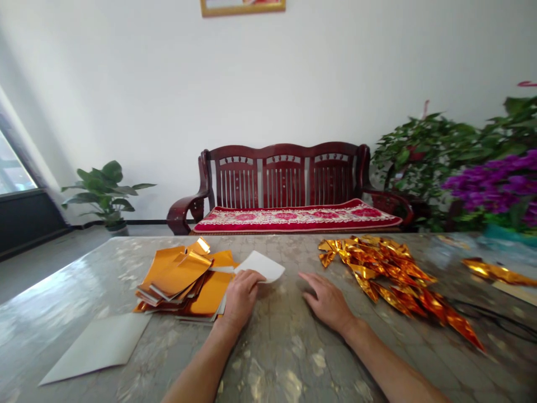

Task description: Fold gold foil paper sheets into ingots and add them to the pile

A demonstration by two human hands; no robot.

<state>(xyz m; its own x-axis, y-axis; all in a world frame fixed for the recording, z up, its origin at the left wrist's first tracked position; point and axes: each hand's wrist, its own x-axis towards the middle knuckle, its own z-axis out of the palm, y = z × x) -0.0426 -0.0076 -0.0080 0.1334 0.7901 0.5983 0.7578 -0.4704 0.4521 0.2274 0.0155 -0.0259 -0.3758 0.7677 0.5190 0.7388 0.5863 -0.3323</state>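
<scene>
The left hand (242,296) is lying on the near edge of a white paper sheet (262,266); its fingers are staying close together on the paper, and it is hard to tell if they are gripping it or only pressing on it; the paper is sitting flat on the table, just beside a messy stack of gold foil sheets (180,285); the stack is lying to the left of the hand, and its shiny orange-gold sheets are poking out in different ways, with pale edges showing.

The right hand (328,302) is resting on a marble-patterned table (285,364); its fingers are spreading wide and holding nothing; it is sitting near a big heap of pointy folded gold foil pieces (377,268), which is spreading across the table to the right.

A plain pale sheet (98,350) is lying near the table's left side; a long gold foil strip (495,272) is lying at the far right; a black cord (490,316) is curving across the table there.

Behind the table, a dark red wooden bench (285,173) is standing against the wall, with a red flowery cushion (293,219) on its seat; a green potted plant (103,187) is standing on the left; purple flowers (495,182) are showing on the right.
</scene>
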